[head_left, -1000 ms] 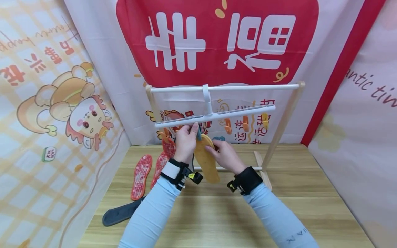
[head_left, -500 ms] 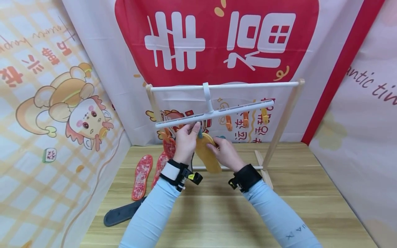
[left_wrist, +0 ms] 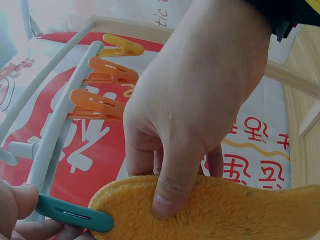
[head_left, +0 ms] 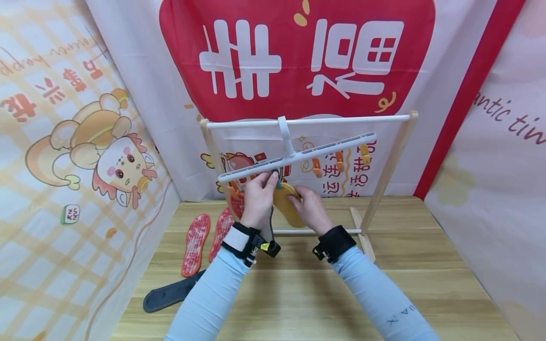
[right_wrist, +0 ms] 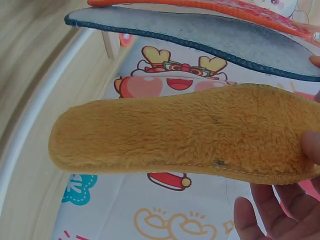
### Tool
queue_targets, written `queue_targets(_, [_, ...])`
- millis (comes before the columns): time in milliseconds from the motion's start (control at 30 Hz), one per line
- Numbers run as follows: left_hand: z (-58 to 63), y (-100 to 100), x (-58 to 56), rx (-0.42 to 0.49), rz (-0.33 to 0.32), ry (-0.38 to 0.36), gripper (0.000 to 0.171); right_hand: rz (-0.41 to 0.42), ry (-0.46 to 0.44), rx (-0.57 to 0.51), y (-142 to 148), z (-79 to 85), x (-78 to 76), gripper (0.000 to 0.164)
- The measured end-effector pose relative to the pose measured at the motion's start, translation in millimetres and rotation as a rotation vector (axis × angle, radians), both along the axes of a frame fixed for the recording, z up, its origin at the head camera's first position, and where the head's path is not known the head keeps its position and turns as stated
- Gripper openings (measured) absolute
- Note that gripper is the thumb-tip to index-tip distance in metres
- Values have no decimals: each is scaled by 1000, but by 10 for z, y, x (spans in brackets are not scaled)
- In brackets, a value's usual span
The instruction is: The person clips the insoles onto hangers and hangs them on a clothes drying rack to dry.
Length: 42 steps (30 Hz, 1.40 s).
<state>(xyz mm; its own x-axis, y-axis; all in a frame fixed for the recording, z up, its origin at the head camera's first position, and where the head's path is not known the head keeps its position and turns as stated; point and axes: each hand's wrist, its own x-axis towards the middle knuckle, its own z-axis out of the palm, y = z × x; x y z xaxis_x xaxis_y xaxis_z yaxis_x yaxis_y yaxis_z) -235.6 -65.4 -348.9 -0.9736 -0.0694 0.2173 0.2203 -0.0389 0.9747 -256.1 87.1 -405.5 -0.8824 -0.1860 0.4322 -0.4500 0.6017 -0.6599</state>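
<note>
My left hand pinches a teal clothespin under the left half of a white clip hanger. My right hand grips a fuzzy yellow insole near its upper end, thumb on the plush face and fingers behind. The clothespin's tip overlaps that end of the insole in the left wrist view. Beside it hangs a grey insole with a dark teal edge, and beyond that a red-edged insole. Orange clothespins and a yellow clothespin hang from the hanger's right half.
The hanger hooks over the top bar of a wooden rack standing on the table. Two red insoles and a dark grey insole lie at the left. Printed cloth walls surround the table.
The lower end of the yellow insole has risen and tipped away toward the rack. The hanger tilts more, its right end higher and its left end lower. Both hands keep their hold.
</note>
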Motion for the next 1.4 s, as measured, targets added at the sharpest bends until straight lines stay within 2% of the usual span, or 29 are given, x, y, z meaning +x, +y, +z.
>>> queue_targets(167, [-1, -4, 53, -39, -15, -32, 41, 1, -15, -9, -26, -28, -16, 10])
queue_targets(367, [-7, -16, 101, -30, -36, -13, 45, 18, -36, -9, -31, -51, -41, 11])
queue_targets(600, [-27, -47, 203, 18, -68, -27, 46, 15, -99, -19, 41, -127, -54, 34])
queue_targets(800, [-40, -182, 407, -22, -38, -38, 45, 16, -162, -75, 193, -119, 14, 44])
queue_targets(900, [-80, -317, 540, -41, -53, -26, 46, 8, -182, -85, 303, -101, 79, 44])
queue_targets(1033, [-221, -558, 677, -87, -61, -40, 44, -8, -187, -78, 482, -126, 208, 41])
queue_targets(1133, [-367, -788, 781, -133, -32, -73, 41, -25, -142, -58, 624, -169, 337, 37])
queue_targets(1267, [-632, -1144, 892, -177, 42, -148, 45, -39, -107, -58, 811, -277, 492, 32])
queue_targets(1400, [-947, -1510, 977, -223, 115, -248, 50, -55, -139, -71, 997, -402, 619, 30])
